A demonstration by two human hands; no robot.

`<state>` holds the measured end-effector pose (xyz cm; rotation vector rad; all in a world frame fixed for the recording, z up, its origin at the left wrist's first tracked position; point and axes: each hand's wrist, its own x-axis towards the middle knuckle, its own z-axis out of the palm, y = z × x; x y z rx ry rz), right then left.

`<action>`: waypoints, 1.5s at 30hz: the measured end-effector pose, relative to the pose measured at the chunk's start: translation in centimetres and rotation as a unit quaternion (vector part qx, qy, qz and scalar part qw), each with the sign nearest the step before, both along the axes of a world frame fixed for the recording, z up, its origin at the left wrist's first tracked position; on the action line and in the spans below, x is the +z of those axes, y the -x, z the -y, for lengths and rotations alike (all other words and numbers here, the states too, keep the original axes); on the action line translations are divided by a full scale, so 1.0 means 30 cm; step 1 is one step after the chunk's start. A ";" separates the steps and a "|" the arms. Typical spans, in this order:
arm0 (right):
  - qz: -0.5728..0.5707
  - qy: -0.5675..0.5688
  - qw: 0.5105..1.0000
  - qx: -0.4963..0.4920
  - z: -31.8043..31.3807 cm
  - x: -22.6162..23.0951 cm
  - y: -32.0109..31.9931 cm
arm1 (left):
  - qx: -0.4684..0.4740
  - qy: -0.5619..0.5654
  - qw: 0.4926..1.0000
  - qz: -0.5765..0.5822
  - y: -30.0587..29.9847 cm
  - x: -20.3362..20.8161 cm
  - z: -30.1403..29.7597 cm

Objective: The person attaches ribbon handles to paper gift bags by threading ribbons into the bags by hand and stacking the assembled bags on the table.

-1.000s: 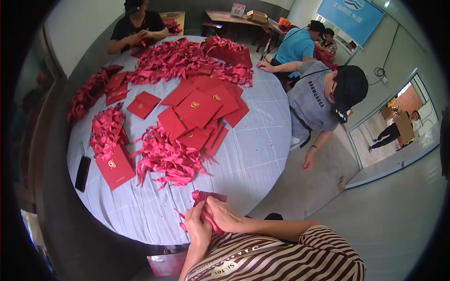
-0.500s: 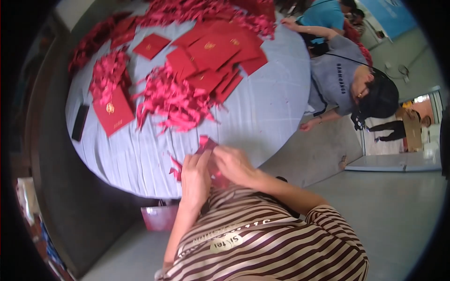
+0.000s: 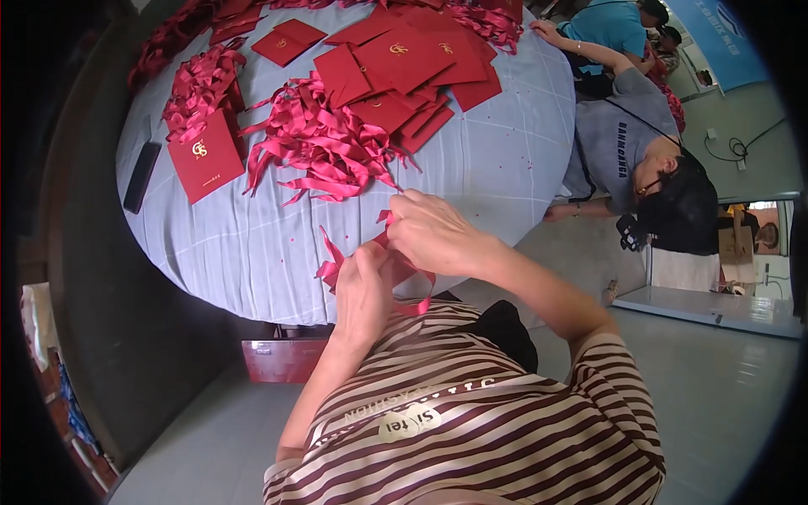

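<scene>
At the table's near edge, my left hand (image 3: 362, 282) is closed on a small red card or folder (image 3: 402, 270), mostly hidden by my fingers. Pink-red ribbon (image 3: 331, 249) sticks out beside that hand, and a loop of it hangs below my right hand. My right hand (image 3: 433, 231), just right of and beyond the left, has its fingertips pinched on the ribbon. Past my hands lies a tangled heap of pink-red ribbons (image 3: 324, 156). A red folder with gold print (image 3: 204, 160) lies to its left.
The round table (image 3: 244, 261) wears a pale grey-blue cloth. More red folders (image 3: 404, 59) are heaped beyond the ribbons. A black phone-like object (image 3: 141, 178) lies at the left edge. A co-worker in grey (image 3: 619, 135) is at the right side. A red box (image 3: 282, 360) is below the table edge.
My right hand has moved up and right, drawing ribbon out into a visible loop. My left hand still grips the red piece. The view has shifted slightly.
</scene>
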<state>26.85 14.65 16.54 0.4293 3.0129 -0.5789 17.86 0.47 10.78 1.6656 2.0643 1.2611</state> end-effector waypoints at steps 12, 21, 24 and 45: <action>0.136 0.277 0.948 0.079 -0.161 -0.152 0.018 | -0.078 0.039 0.996 -0.036 -0.024 0.030 -0.022; -0.002 0.342 0.935 -0.094 -0.176 -0.093 0.012 | -0.079 0.042 0.996 -0.029 -0.037 0.034 -0.025; -0.112 0.256 0.954 -0.103 -0.187 -0.127 0.015 | -0.081 0.051 0.995 -0.028 -0.039 0.046 -0.031; -0.006 0.488 0.869 -0.087 -0.058 -0.150 0.055 | -0.108 0.039 0.991 -0.067 -0.024 0.005 -0.021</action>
